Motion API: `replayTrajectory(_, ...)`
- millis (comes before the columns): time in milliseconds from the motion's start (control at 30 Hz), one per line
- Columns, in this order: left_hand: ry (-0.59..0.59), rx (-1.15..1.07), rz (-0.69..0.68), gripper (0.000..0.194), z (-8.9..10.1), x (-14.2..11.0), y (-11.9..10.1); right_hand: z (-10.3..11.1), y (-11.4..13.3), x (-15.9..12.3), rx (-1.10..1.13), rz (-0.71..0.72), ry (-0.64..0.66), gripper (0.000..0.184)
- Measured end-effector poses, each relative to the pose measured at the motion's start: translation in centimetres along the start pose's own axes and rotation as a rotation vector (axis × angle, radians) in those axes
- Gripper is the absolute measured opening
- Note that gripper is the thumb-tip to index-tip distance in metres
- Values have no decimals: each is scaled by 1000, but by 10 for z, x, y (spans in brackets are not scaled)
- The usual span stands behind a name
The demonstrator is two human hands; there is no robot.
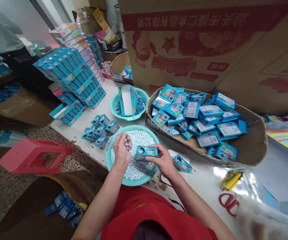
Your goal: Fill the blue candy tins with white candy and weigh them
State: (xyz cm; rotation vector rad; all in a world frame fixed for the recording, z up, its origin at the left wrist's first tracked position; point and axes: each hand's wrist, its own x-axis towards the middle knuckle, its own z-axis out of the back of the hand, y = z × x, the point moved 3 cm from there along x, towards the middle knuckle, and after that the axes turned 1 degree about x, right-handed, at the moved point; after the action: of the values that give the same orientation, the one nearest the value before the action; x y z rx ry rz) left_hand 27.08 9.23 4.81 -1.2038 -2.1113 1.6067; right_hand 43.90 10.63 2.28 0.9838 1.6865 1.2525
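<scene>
the left grip (121, 149) is curled nearly closed, with a few white pellets (136, 170) between its fingers. the right grip (164, 160) is closed around one blue box (144, 152), thumb on the near side; the box is tilted, its one round hole facing up, towards the left grip. both grips are above one turquoise basin (134, 183) of the same pellets, far too many to count. just to the right of the right grip's wrist, one second blue box (182, 163), also holed, rests on the worktop (199, 181). left of the left grip is a cluster of small boxes (101, 130), roughly eight. beyond both grips stands one more basin (133, 118), with several upright card trays (127, 101) in it. beyond and right of the right grip, one open carton (255, 150) holds dozens of blue boxes, overlapping too much to count exactly. farther right and nearer the body lies one pair of red scissors (230, 204).
</scene>
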Motion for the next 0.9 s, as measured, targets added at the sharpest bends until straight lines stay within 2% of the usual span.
replayTrajectory(67, 29, 16, 128, 27, 13, 4, 8, 22, 11, -9, 60, 17, -51, 45)
replayTrajectory(133, 78, -34, 242, 24, 25, 10, 14, 55, 26, -23, 11, 92, -165, 45)
replayTrajectory(200, 103, -89, 330, 22, 36, 17, 22, 94, 39, -45, -106, 172, -331, 44)
replayTrajectory(267, 60, -22, 457, 16, 44, 23, 35, 133, 43, -71, -207, 188, -533, 44)
replayTrajectory(367, 27, 148, 542, 17, 45, 24, 56, 179, 25, -112, -274, 92, -835, 47)
replayTrajectory(467, 123, 193, 456, 23, 33, 20, 70, 205, -18, -141, -306, -32, -981, 53)
replayTrajectory(567, 128, 283, 408, 29, 23, 14, 74, 216, -65, -156, -338, -67, -1000, 58)
replayTrajectory(667, 132, 351, 352, 32, 20, 13, 70, 215, -87, -162, -496, -43, -991, 60)
replayTrajectory(733, 145, 364, 323, 33, 20, 13, 66, 206, -80, -159, -724, 54, -982, 62)
replayTrajectory(800, 142, 361, 308, 34, 20, 12, 64, 189, -66, -148, -926, 216, -927, 66)
replayTrajectory(867, 132, 347, 312, 34, 19, 9, 65, 170, -55, -127, -994, 320, -806, 68)
replayTrajectory(900, 130, 337, 319, 35, 17, 7, 67, 161, -53, -114, -980, 320, -726, 66)
